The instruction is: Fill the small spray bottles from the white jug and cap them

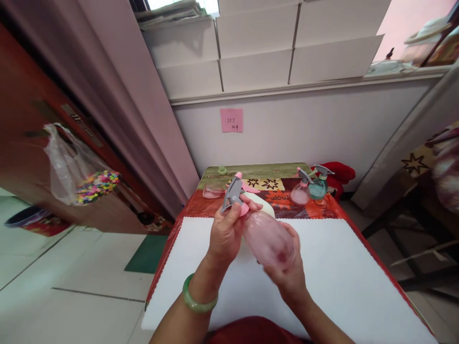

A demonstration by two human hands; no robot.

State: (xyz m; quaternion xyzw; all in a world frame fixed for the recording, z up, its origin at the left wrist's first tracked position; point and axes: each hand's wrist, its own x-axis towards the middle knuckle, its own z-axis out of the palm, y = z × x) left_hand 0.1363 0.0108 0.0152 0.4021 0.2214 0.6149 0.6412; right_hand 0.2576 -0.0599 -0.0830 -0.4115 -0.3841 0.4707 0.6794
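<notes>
A pink translucent spray bottle [267, 236] is held tilted between both hands, above the white mat on the table. My left hand [226, 229], with a green bangle at the wrist, grips its grey trigger head [234, 191] and pink collar. Wrapped round the lower body of the bottle is my right hand [290, 272]. The bottle's far side and some fingers are hidden. A pale rounded thing [266, 206] lies partly covered behind the bottle.
Toward the table's back right stand a pink spray bottle [300, 193] and a teal spray bottle [318, 188]. A small pink container [213, 192] lies at back left. The white mat [333, 277] covers the table's front. A bag of colourful pieces [96, 186] hangs on the left.
</notes>
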